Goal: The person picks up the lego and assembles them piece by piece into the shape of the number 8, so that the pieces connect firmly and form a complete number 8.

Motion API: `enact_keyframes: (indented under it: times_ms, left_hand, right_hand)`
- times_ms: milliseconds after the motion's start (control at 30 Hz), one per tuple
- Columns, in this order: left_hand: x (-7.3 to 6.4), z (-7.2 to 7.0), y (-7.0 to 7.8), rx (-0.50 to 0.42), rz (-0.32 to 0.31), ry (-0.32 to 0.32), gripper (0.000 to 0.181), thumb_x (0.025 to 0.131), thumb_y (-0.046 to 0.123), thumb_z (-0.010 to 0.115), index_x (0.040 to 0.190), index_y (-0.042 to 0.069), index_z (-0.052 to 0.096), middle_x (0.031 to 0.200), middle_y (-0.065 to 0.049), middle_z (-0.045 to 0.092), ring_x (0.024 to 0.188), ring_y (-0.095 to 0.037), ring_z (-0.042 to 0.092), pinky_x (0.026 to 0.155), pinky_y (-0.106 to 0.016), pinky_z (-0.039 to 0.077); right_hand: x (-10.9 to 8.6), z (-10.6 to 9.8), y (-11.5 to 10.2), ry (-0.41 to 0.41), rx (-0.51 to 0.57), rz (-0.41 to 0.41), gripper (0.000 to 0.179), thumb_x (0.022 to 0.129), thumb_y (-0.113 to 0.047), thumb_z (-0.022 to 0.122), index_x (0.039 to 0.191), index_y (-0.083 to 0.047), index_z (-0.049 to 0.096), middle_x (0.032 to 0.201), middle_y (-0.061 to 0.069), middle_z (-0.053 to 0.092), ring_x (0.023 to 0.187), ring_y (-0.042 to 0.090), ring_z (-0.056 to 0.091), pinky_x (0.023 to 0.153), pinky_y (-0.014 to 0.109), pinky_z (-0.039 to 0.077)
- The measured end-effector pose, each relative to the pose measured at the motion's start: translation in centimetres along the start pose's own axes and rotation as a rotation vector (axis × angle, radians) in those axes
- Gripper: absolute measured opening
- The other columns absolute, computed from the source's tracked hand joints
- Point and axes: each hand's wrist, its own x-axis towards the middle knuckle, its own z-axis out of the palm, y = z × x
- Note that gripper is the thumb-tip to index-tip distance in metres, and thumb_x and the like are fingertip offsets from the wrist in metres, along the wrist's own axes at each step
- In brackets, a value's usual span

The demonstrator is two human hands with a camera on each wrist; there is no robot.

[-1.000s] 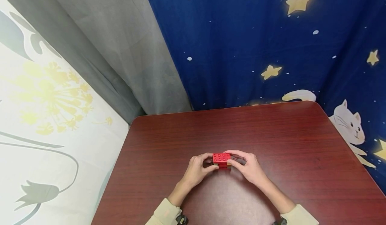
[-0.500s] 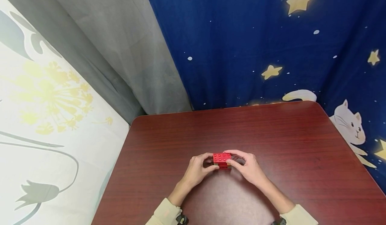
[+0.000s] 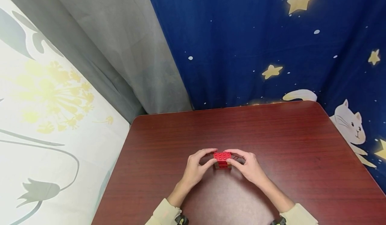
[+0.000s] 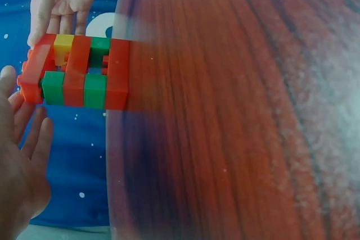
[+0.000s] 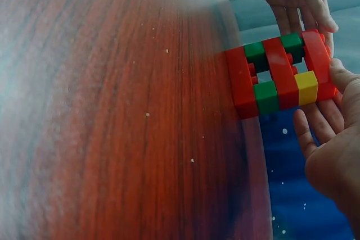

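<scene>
A small tower of toy building bricks (image 3: 223, 165) stands upright on the table. Red bricks form its bottom, middle and top layers, with gaps between small green bricks (image 4: 95, 91) and a yellow brick (image 5: 307, 87). The top red brick (image 3: 222, 156) shows its studs. From the right side, my right hand (image 3: 253, 170) pinches this top brick between thumb and fingers. On the opposite side my left hand (image 3: 193, 170) lies close about the top brick's end, its thumb and fingers spread; in the left wrist view the thumb seems slightly off the brick.
The dark red wooden table (image 3: 169, 134) extends around the tower. Behind it hang a blue star-patterned curtain (image 3: 235, 51) and a grey curtain (image 3: 144, 51). A white panel with printed flowers (image 3: 60, 158) flanks the left edge.
My left hand has let go of the tower's lower layers and risen to the level of the top red brick, its fingers opening a little. The right hand and tower stay in place.
</scene>
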Motion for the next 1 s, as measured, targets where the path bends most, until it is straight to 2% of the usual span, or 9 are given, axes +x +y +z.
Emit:
enact_keyframes:
  times_ms: [133, 400, 600, 833, 1000]
  left_hand:
    - [0.03, 0.10, -0.01, 0.003, -0.014, -0.004, 0.033, 0.094, 0.023, 0.084, 0.126, 0.016, 0.078, 0.118, 0.006, 0.077, 0.110, -0.012, 0.072, 0.089, -0.040, 0.062]
    - [-0.13, 0.40, -0.21, -0.026, -0.044, 0.014, 0.033, 0.093, 0.024, 0.084, 0.124, 0.016, 0.079, 0.116, 0.005, 0.078, 0.108, -0.013, 0.073, 0.088, -0.039, 0.062]
    - [-0.03, 0.34, -0.11, -0.043, -0.036, 0.020, 0.032, 0.094, 0.023, 0.083, 0.125, 0.016, 0.079, 0.116, 0.004, 0.078, 0.107, -0.014, 0.073, 0.088, -0.042, 0.062]
    - [0.00, 0.22, 0.01, -0.026, -0.018, 0.022, 0.034, 0.095, 0.022, 0.083, 0.128, 0.014, 0.077, 0.121, 0.003, 0.077, 0.110, -0.015, 0.073, 0.091, -0.040, 0.061]
    - [-0.27, 0.41, 0.00, -0.038, -0.048, 0.036, 0.031, 0.095, 0.023, 0.083, 0.125, 0.015, 0.079, 0.116, 0.004, 0.078, 0.106, -0.014, 0.074, 0.088, -0.036, 0.061]
  right_hand:
    - [-0.05, 0.04, -0.03, -0.001, 0.008, 0.009, 0.031, 0.095, -0.012, 0.082, 0.126, -0.014, 0.077, 0.105, 0.000, 0.078, 0.089, 0.014, 0.074, 0.077, 0.032, 0.062]
    - [-0.18, 0.18, -0.16, 0.007, 0.016, 0.019, 0.032, 0.096, -0.012, 0.081, 0.128, -0.014, 0.076, 0.105, 0.000, 0.078, 0.090, 0.015, 0.074, 0.078, 0.033, 0.062]
    - [-0.12, 0.12, -0.39, 0.001, 0.027, 0.009, 0.034, 0.096, -0.012, 0.081, 0.130, -0.013, 0.075, 0.108, 0.001, 0.079, 0.093, 0.016, 0.075, 0.081, 0.032, 0.062]
    - [-0.32, -0.08, -0.49, -0.003, 0.029, 0.020, 0.038, 0.098, -0.012, 0.079, 0.135, -0.008, 0.072, 0.119, 0.006, 0.077, 0.103, 0.018, 0.074, 0.087, 0.031, 0.061]
    - [-0.46, -0.12, -0.49, 0.007, 0.010, 0.051, 0.035, 0.098, -0.017, 0.080, 0.132, -0.014, 0.075, 0.118, 0.001, 0.078, 0.100, 0.016, 0.075, 0.084, 0.028, 0.060]
